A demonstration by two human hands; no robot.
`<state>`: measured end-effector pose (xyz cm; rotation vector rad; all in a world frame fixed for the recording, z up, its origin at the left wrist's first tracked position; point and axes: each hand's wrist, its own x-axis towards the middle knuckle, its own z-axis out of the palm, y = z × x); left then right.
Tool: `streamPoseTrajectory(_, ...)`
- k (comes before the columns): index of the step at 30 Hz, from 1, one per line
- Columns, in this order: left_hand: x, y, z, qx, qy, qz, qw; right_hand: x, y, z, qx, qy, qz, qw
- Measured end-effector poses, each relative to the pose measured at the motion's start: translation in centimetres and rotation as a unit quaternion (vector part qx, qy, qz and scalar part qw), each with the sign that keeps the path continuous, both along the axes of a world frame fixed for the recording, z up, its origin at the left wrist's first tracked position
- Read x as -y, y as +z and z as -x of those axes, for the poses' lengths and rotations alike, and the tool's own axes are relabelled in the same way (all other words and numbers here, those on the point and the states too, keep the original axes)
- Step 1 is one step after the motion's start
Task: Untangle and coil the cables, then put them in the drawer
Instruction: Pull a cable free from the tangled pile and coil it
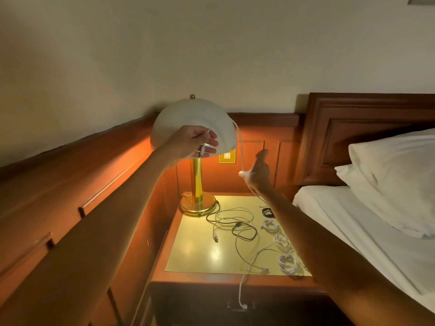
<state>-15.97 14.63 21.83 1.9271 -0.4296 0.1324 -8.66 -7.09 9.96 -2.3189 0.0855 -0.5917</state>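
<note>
The bed (353, 220) fills the 4 o'clock side of the room, white sheet and a plump pillow (395, 180) against a dark wood headboard (364, 128) at 2 o'clock. Wood panelling (70, 196) runs along the wall from 8 o'clock toward the corner.

Between them, at 6 o'clock, stands the nightstand (200, 250), its pale top lit by a brass lamp (195, 123) with a white dome shade at the top's 11 o'clock corner.

Both arms reach over it, hands well apart. The left hand (193, 143) is up in front of the shade, fingertips pinching one end of a white cable (239, 147). The cable loops up, then drops to the right hand (259, 172) at 3 o'clock of the lamp, where it crosses the thumb. The fingers point up, but blur hides whether that hand actually grips it.

On the nightstand's middle lies a loose tangle of cables (235, 222), grey and black. Along its 3 o'clock edge sit coiled white cables (286, 262) in a row, with a small black coil (267, 211) at 1 o'clock, partly behind the right forearm.
</note>
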Motion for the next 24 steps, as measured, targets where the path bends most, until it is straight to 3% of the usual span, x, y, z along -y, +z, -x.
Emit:
streamPoseTrajectory(2,-0.2,-0.6,0.1,-0.001,0.012,0.02,1.0,0.9,-1.0,-0.6,-0.037,-0.033,-0.035,0.998)
streamPoseTrajectory(5,-0.9,-1.6,-0.1,-0.002,0.028,-0.004,1.0,2.1,-1.3,0.0,-0.204,0.024,-0.08,0.975)
streamPoseTrajectory(6,-1.1,-1.8,-0.1,-0.005,0.031,-0.008,0.999,2.6,-0.8,0.0,-0.219,0.041,-0.109,0.969)
streamPoseTrajectory(9,-1.3,-2.0,-0.1,-0.005,0.039,-0.009,0.999,3.4,3.4,-1.0,-0.1,0.072,-0.214,0.969)
streamPoseTrajectory(11,-1.3,-1.8,0.0,-0.002,0.042,-0.012,0.999,3.3,7.6,-2.0,0.007,0.064,-0.16,0.985)
streamPoseTrajectory(13,-1.0,-1.4,0.0,0.007,0.045,-0.005,0.999,2.6,11.7,-2.6,0.069,0.052,-0.033,0.996)
streamPoseTrajectory(16,-0.8,-0.9,-0.1,0.013,0.054,0.013,0.998,1.7,15.3,-3.5,0.127,0.084,0.082,0.985)
streamPoseTrajectory(24,-1.2,-0.3,0.7,0.001,0.06,0.02,0.998,0.3,18.4,-2.6,0.264,0.107,0.073,0.956)
